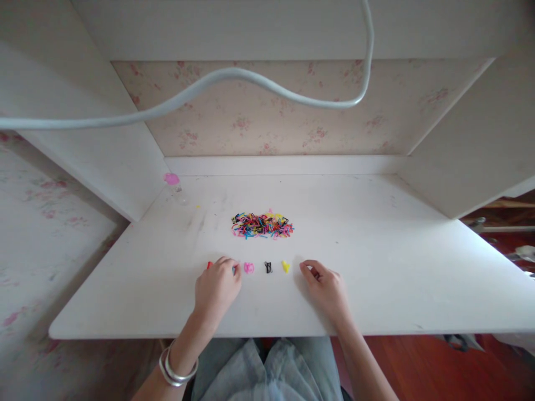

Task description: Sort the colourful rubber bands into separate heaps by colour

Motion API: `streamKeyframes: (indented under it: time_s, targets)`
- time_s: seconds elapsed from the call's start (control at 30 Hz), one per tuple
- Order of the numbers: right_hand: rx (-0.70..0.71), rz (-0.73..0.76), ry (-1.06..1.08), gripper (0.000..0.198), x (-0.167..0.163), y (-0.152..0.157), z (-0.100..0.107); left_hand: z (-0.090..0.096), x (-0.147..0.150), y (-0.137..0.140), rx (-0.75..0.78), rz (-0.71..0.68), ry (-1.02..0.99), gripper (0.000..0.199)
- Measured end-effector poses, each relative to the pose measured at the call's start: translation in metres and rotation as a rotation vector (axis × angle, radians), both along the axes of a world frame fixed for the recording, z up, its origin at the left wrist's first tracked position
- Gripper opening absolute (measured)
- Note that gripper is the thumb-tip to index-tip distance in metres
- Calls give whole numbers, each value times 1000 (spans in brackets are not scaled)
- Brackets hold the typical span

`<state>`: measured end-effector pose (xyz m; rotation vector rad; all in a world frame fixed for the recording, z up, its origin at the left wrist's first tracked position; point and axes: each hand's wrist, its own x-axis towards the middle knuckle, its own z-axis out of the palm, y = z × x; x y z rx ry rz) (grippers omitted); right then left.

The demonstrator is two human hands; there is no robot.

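Note:
A mixed heap of small coloured rubber bands (pixel 262 225) lies on the white desk. Nearer me is a row of small single-colour groups: red bands (pixel 209 265), pink bands (pixel 249 268), black bands (pixel 268 267) and yellow bands (pixel 286 267). My left hand (pixel 219 283) is closed over the row between red and pink, partly covering the red. A bit of blue (pixel 234 270) shows by its fingertips. Just right of the yellow group, my right hand (pixel 324 284) rests with thumb and forefinger pinched together. What either pinch holds, if anything, is too small to make out.
A pink piece (pixel 171 179) and a clear plastic object (pixel 180 196) lie at the desk's back left corner. White side panels and a floral back wall (pixel 267 131) enclose the desk. A white cable (pixel 251 78) hangs across the upper view.

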<state>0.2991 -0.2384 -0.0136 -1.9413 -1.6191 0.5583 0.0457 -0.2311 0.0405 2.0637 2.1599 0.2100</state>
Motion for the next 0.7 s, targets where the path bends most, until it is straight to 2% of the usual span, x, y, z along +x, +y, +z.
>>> streamKeyframes:
  time_s: [0.4,0.7]
  targets:
    - [1,7,15,39,0,0,1,-4,8,2,-35,-48,15,31]
    - [-3,5,5,38,0,0,0,-4,3,0,-57,-115,-86,31]
